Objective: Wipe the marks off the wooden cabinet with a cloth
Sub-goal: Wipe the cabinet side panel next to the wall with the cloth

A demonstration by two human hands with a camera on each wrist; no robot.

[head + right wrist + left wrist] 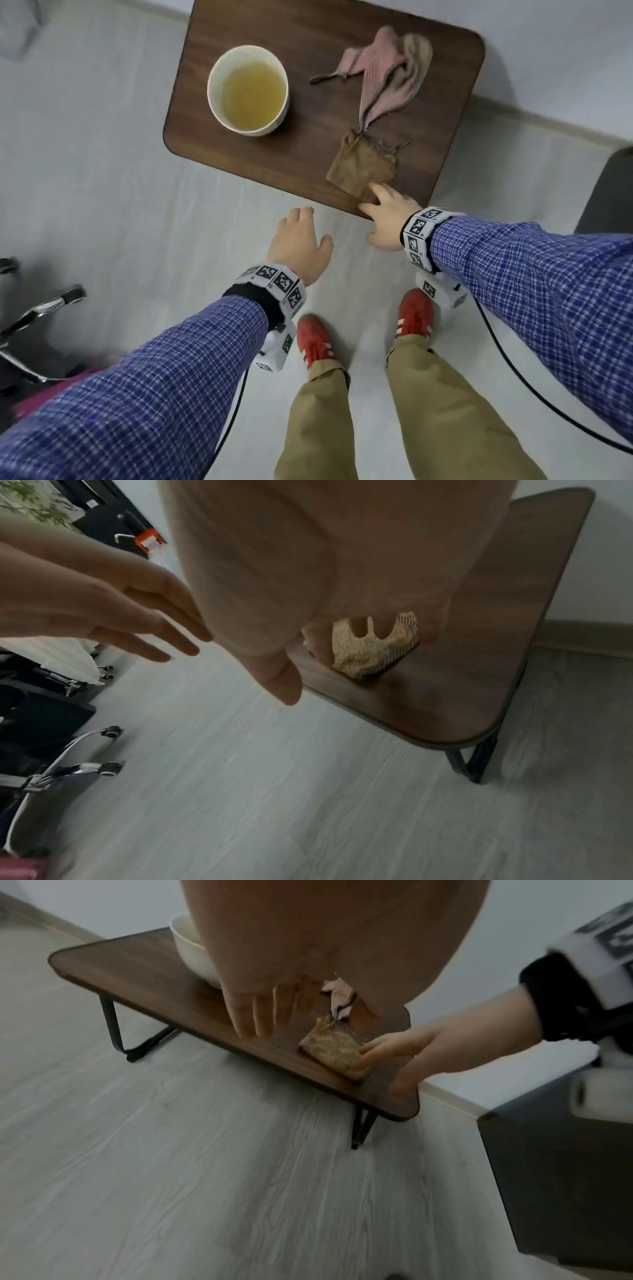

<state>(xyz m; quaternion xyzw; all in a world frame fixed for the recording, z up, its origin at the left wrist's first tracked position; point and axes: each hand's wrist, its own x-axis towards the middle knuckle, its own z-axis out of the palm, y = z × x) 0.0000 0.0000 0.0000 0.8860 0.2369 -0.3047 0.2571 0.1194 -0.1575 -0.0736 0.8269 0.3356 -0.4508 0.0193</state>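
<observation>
Dark brown wood makes the top of the low table point(239, 154), which stands on thin black metal legs point(116, 1031) over a pale grey plank floor point(85, 154). On this top, near the front edge at the person's right, lies a folded beige cloth point(363, 168) with a dark checked border. A longer pink striped part of the cloth point(383, 68) is stretched away toward the far corner.

The right hand point(387, 219) reaches to the near corner of the beige fold. Its fingers point(377, 1053) are rather straight and touch the edge of the cloth; the thumb hangs lower, beside the table edge. I cannot tell if the fingertips already pinch the fabric or only rest on it.

The left hand point(301, 240) hovers over the floor just in front of the table edge, palm down, fingers straight and close together, holding nothing and touching nothing.

On the left part of the table stands a white bowl point(248, 90) with a yellowish liquid point(253, 92) inside, well apart from the cloth.

The person wears a blue checked shirt point(531, 274), khaki trousers point(428, 411) and red shoes with white stripes point(315, 339). A chrome base of an office chair point(37, 311) stands at the left.
</observation>
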